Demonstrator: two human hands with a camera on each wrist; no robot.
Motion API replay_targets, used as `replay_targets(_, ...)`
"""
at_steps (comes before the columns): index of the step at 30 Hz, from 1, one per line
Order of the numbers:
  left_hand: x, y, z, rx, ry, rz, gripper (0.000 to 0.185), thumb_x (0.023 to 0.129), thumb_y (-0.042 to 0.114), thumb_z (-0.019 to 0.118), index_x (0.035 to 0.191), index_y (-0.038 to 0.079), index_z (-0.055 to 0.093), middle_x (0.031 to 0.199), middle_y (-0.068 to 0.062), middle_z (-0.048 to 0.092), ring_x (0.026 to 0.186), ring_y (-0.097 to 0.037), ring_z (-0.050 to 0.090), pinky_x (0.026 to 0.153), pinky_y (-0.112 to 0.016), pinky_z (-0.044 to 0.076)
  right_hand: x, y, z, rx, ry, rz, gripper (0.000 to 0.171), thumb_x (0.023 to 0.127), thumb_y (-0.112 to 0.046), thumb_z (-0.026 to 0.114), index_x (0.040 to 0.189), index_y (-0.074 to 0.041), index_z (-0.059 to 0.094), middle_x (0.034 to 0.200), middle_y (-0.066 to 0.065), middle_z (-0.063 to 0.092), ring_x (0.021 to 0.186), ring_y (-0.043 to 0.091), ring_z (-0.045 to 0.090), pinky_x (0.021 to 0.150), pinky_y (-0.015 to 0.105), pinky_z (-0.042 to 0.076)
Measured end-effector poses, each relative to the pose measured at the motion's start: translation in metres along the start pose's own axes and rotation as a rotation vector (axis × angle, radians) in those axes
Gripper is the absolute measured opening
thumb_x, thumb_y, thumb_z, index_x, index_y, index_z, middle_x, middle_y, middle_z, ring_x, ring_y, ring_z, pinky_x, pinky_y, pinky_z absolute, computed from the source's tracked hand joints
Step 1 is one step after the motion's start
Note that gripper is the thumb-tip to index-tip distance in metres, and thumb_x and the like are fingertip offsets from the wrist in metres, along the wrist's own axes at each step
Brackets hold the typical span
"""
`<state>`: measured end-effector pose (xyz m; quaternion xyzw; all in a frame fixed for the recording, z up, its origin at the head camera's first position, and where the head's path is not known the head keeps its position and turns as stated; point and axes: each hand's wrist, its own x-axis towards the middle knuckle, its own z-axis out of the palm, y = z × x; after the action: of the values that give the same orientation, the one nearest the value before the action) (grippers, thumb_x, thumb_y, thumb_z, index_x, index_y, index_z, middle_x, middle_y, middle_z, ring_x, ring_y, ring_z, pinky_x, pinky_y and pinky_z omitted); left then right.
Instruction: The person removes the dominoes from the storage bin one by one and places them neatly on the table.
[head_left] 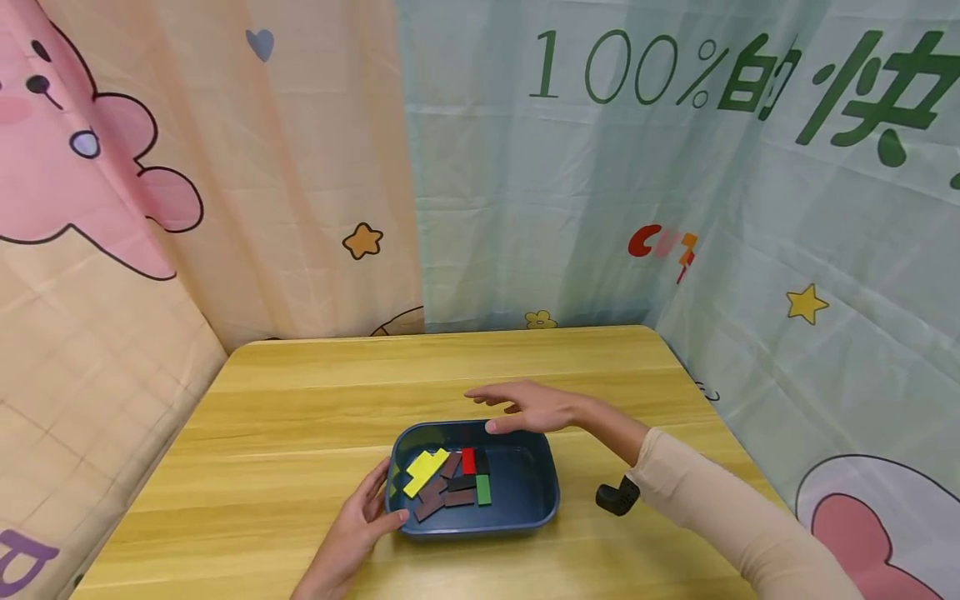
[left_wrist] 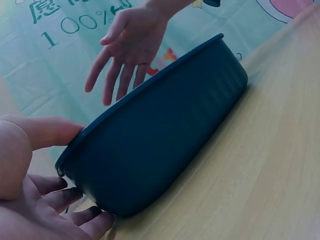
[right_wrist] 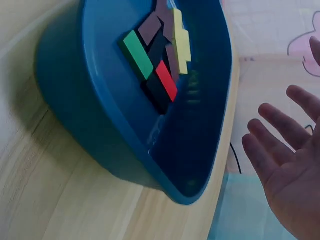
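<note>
Lower centre-left of the head view: left hand (head_left: 358, 518) holds the near-left corner of the blue tub (head_left: 536, 487), thumb over the rim, fingers curled against the outer wall; grip closed on the tub. The tub sits on the wooden surface (head_left: 300, 400) at lower centre.

Inside, towards its left half: flat coloured blocks, a yellow block (head_left: 424, 469) on top, brown blocks (head_left: 442, 493) below, a red block (head_left: 468, 460) and a green block (head_left: 483, 489) beside them.

Centre-right: right hand (head_left: 528, 407) hovers flat over the tub's far rim, fingers straight and spread, holding nothing.

Risk, judged: the tub is held at one corner only. A pull or lift there could tip it, since the blocks load the held side, and they might slide or spill. The black object (head_left: 617, 497) lies under the right forearm; a dropped arm could knock it.
</note>
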<state>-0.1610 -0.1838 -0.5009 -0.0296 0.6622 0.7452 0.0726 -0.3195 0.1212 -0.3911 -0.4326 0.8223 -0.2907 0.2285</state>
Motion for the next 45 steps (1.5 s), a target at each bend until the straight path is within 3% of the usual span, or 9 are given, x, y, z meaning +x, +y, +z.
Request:
replay_targets(5,0.001,-0.004,-0.002,-0.072,-0.039,0.008,0.089,0.089,-0.004,0.075,0.161,-0.001,0.022,0.168,-0.023,0.016,0.153,-0.039,0.019,0.112,-0.039,0.039,0.015,-0.005,0.008,0.056,-0.062,-0.020,0.060,0.105,-0.037,0.059,0.158,-0.013,0.043,0.153,0.008,0.051,0.141,0.027,0.048,0.112,0.039,0.043)
replay_targets(11,0.000,-0.005,-0.003,-0.100,-0.035,-0.004,0.088,0.090,-0.005,0.075,0.161,-0.002,0.023,0.168,-0.024,0.017,0.152,-0.039,0.020,0.111,-0.038,0.041,0.033,-0.007,0.017,0.038,-0.127,-0.008,0.055,0.105,-0.033,0.059,0.155,-0.012,0.048,0.145,0.010,0.059,0.131,0.013,0.055,0.112,0.036,0.042)
replay_targets(18,0.000,-0.004,-0.004,-0.090,-0.048,-0.004,0.087,0.092,-0.003,0.074,0.161,-0.001,0.022,0.168,-0.024,0.016,0.153,-0.038,0.018,0.109,-0.036,0.044,0.050,0.005,0.032,0.014,-0.219,-0.035,0.050,0.103,-0.026,0.064,0.148,-0.006,0.055,0.130,0.009,0.068,0.114,0.004,0.062,0.100,0.024,0.049)
replay_targets(24,0.001,-0.004,-0.005,-0.082,-0.039,-0.011,0.085,0.092,-0.001,0.075,0.161,0.000,0.025,0.168,-0.024,0.018,0.152,-0.039,0.020,0.107,-0.034,0.046,0.061,0.011,0.047,0.001,-0.269,-0.084,0.040,0.099,-0.009,0.070,0.137,0.001,0.063,0.120,0.005,0.073,0.102,0.002,0.066,0.090,0.020,0.054)
replay_targets(31,0.001,-0.003,-0.003,-0.066,-0.041,-0.012,0.086,0.091,-0.001,0.076,0.160,-0.001,0.025,0.167,-0.025,0.018,0.152,-0.040,0.021,0.110,-0.038,0.044,0.078,0.014,0.060,-0.198,-0.282,-0.092,0.023,0.095,-0.006,0.076,0.117,-0.007,0.075,0.101,-0.006,0.072,0.091,-0.003,0.065,0.082,0.013,0.052)
replay_targets(38,0.002,-0.003,-0.002,-0.064,-0.051,-0.013,0.085,0.093,0.001,0.075,0.160,0.001,0.024,0.168,-0.024,0.018,0.152,-0.041,0.020,0.111,-0.038,0.043,0.087,0.009,0.066,-0.328,-0.287,-0.099,0.023,0.085,-0.010,0.088,0.104,-0.010,0.075,0.088,-0.013,0.068,0.079,-0.005,0.062,0.072,0.010,0.051)
replay_targets(45,0.001,-0.003,-0.004,-0.049,-0.043,-0.026,0.083,0.093,0.003,0.075,0.160,0.004,0.027,0.167,-0.023,0.020,0.152,-0.041,0.022,0.111,-0.040,0.043,0.092,0.006,0.071,-0.411,-0.294,-0.120,0.020,0.085,-0.012,0.087,0.100,-0.012,0.075,0.085,-0.015,0.064,0.078,-0.005,0.059,0.070,0.009,0.049)
